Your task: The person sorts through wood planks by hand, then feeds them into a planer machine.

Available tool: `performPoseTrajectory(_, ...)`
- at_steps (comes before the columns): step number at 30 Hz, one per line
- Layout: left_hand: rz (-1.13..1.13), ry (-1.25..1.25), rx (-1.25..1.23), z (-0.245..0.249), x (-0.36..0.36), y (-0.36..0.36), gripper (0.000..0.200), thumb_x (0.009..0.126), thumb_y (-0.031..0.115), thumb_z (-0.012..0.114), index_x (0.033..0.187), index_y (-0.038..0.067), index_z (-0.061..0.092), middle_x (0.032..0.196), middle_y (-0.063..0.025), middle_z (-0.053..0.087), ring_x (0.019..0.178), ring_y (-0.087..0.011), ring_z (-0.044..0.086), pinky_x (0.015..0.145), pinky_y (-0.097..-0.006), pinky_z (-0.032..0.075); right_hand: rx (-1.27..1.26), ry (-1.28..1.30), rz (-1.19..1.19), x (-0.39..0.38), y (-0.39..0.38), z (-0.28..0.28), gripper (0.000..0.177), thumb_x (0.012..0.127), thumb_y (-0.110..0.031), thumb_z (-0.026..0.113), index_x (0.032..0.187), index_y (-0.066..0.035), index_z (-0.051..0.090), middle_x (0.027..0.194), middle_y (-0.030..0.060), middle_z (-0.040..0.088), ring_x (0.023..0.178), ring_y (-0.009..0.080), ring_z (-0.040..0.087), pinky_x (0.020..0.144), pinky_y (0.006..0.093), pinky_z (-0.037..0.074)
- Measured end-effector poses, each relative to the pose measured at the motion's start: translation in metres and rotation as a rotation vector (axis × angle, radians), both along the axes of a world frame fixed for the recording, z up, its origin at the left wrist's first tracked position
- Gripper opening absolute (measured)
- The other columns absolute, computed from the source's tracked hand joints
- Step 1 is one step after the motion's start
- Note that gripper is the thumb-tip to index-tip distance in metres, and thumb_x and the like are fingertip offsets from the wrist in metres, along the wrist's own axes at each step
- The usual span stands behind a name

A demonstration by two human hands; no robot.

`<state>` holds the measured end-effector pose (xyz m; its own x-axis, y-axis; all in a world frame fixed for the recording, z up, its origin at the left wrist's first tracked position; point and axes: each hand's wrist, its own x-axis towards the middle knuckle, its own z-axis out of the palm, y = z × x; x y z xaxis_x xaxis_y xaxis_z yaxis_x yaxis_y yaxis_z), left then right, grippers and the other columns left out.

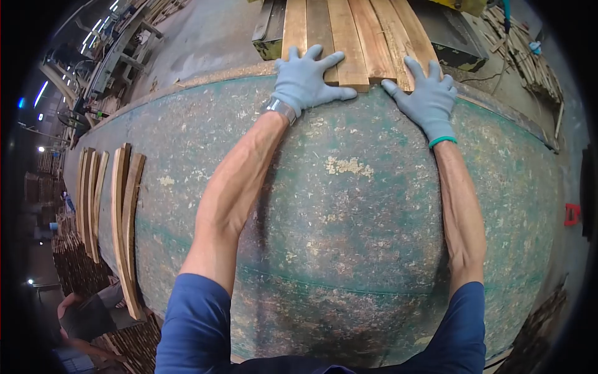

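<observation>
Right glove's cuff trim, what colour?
The cuff trim is teal green, clearest in the head view.

Planks (pixel 344 37) seemingly cut off above.

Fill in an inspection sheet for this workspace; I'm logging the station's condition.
Surface: green table, worn and scuffed, with pale patches.
Job's things: wooden boards side by side at the far edge, near ends uneven.
Clutter: wood strips at the left end; scrap wood heaped on the floor, far right.
Grippers: gloved left hand and gloved right hand, fingers spread on the boards.
Cables: teal hose hanging top right; a thin dark line on the floor nearby, possibly a cord.
Surroundings: person at lower left, near stacked wood.
</observation>
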<state>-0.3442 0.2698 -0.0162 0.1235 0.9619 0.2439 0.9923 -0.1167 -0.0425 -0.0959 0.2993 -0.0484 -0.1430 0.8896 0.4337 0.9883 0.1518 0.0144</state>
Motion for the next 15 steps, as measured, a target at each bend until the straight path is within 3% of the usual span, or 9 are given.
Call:
performPoseTrajectory(8, -0.029, 0.009, 0.019, 0.001, -0.011, 0.036, 0.092, 0.061, 0.083, 0.065, 0.139, 0.035, 0.054, 0.144, -0.0106, 0.049, 0.130, -0.0373, 0.044, 0.104, -0.0510, 0.038, -0.033, 0.029, -0.033, -0.013, 0.031, 0.004, 0.083, 0.073, -0.081, 0.056, 0.140, -0.031, 0.051, 0.129, 0.0147, 0.045, 0.106, 0.0361, 0.046, 0.088, 0.0478, 0.038)
performPoseTrajectory(15, -0.060, -0.019, 0.060, -0.006, -0.026, 0.067, 0.093, 0.065, 0.082, 0.061, 0.140, 0.026, 0.055, 0.142, -0.0130, 0.052, 0.129, -0.0373, 0.046, 0.103, -0.0510, 0.040, -0.150, 0.041, -0.079, -0.026, 0.059, 0.008, 0.089, 0.070, -0.086, 0.051, 0.144, -0.038, 0.045, 0.143, 0.0147, 0.043, 0.125, 0.0425, 0.043, 0.102, 0.0550, 0.034)
